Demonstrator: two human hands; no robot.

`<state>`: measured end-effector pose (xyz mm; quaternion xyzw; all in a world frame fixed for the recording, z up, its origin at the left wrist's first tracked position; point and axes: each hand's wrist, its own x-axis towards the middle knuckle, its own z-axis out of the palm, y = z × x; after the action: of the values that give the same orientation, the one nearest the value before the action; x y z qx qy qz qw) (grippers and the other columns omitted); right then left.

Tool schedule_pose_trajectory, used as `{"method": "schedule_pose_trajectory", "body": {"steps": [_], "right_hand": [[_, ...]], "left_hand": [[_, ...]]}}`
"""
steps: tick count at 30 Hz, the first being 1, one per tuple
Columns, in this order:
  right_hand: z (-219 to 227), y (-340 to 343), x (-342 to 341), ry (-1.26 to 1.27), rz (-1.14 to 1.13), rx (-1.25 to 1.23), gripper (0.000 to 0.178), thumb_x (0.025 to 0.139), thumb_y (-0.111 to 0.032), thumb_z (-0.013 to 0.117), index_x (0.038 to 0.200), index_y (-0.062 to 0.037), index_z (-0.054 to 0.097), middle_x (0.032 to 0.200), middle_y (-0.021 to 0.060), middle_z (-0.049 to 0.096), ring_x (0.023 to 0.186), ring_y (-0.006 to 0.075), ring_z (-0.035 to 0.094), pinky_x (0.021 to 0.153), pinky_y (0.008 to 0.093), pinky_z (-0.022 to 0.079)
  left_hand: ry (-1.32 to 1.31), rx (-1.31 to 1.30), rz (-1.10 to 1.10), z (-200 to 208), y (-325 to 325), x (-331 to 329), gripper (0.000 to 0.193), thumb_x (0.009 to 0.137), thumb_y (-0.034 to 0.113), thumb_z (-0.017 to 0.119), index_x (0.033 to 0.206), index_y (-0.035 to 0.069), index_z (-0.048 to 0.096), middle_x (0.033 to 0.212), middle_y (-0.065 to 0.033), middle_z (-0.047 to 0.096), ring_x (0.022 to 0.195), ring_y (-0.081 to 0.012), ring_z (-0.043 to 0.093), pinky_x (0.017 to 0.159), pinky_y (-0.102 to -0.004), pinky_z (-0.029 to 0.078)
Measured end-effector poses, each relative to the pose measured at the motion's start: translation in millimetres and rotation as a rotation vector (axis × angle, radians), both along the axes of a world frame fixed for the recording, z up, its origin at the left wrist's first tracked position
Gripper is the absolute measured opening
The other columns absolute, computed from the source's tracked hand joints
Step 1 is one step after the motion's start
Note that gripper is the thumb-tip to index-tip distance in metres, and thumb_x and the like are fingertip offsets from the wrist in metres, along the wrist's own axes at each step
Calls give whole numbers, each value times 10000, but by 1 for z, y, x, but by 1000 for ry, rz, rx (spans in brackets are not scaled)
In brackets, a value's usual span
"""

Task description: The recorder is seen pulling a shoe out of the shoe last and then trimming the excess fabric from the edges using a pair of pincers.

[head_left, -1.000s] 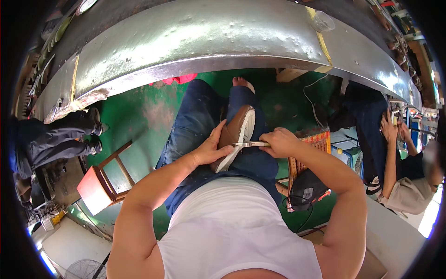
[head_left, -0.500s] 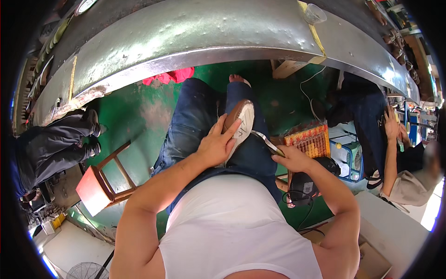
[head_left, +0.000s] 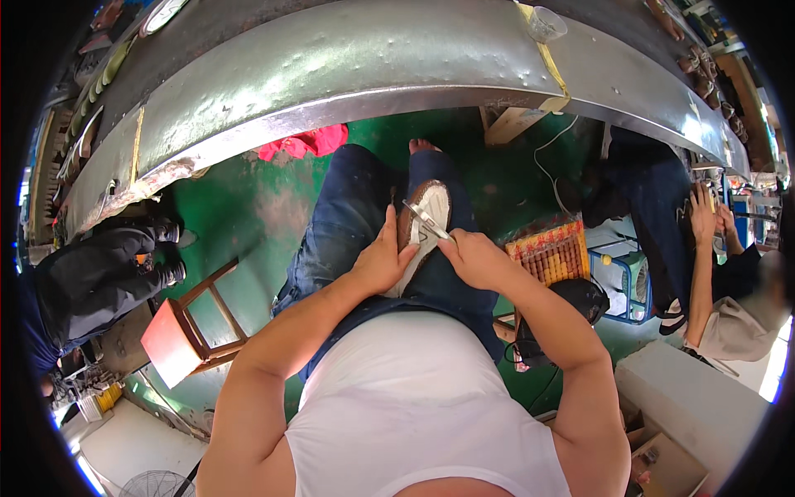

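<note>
A brown shoe (head_left: 436,197) lies on my lap, its cream-coloured sole facing up and its toe pointing away from me. Along its left side my left hand (head_left: 379,258) grips it, with the thumb toward the sole. My right hand (head_left: 480,258) is closed round the handle of a shiny metal hand tool (head_left: 427,220), which looks like pliers. The tool lies slantwise across the sole, its far end near the shoe's left edge. My palm hides most of the handle. Whether the tool's end bites on the shoe's edge is too small to tell.
Ahead runs a long metal-covered bench (head_left: 348,62) with a plastic cup (head_left: 546,25) on it. A wooden stool (head_left: 171,342) stands at left, a beaded seat mat (head_left: 548,254) at right. Another person's hands (head_left: 704,214) are at far right, another person's legs (head_left: 108,269) at far left.
My right hand has brought the tool leftward from beside the shoe to across its sole. My left hand's fingers have drawn back from the sole to the shoe's left side.
</note>
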<state>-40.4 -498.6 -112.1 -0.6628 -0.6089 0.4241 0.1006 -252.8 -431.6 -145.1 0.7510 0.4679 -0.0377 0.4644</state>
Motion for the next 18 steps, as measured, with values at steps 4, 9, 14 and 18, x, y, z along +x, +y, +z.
{"method": "schedule_pose_trajectory", "body": {"steps": [4, 9, 14, 18], "right_hand": [[14, 2, -2, 47, 25, 162, 432, 1016, -345, 468, 970, 73, 563, 935, 292, 634, 907, 472, 622, 801, 515, 494], [6, -18, -2, -67, 108, 62, 404, 1014, -334, 479, 968, 59, 566, 933, 278, 644, 891, 468, 626, 800, 514, 496], [19, -25, -7, 50, 64, 144, 395, 1003, -337, 500, 963, 50, 568, 921, 275, 644, 884, 465, 625, 803, 510, 494], [9, -22, -7, -42, 85, 4, 375, 999, -338, 506, 973, 29, 579, 939, 267, 641, 905, 465, 617, 808, 503, 486]], "left_hand": [[-54, 139, -12, -21, -3, -8, 918, 947, 392, 573, 1518, -65, 19, 1464, -333, 361, 1239, -475, 504, 1040, -463, 428], [-300, -233, -98, -17, 3, -33, 956, 946, 337, 605, 1543, -13, -55, 1602, -268, 104, 1495, -344, 166, 1189, -362, 220], [-384, -429, -108, -21, 4, -53, 941, 946, 237, 615, 1562, 65, -76, 1632, -201, 21, 1516, -283, 56, 1201, -329, 146], [-335, -265, -71, -18, 1, -48, 894, 953, 126, 602, 1571, 68, -42, 1620, -178, 165, 1473, -242, 223, 1174, -306, 208]]}}
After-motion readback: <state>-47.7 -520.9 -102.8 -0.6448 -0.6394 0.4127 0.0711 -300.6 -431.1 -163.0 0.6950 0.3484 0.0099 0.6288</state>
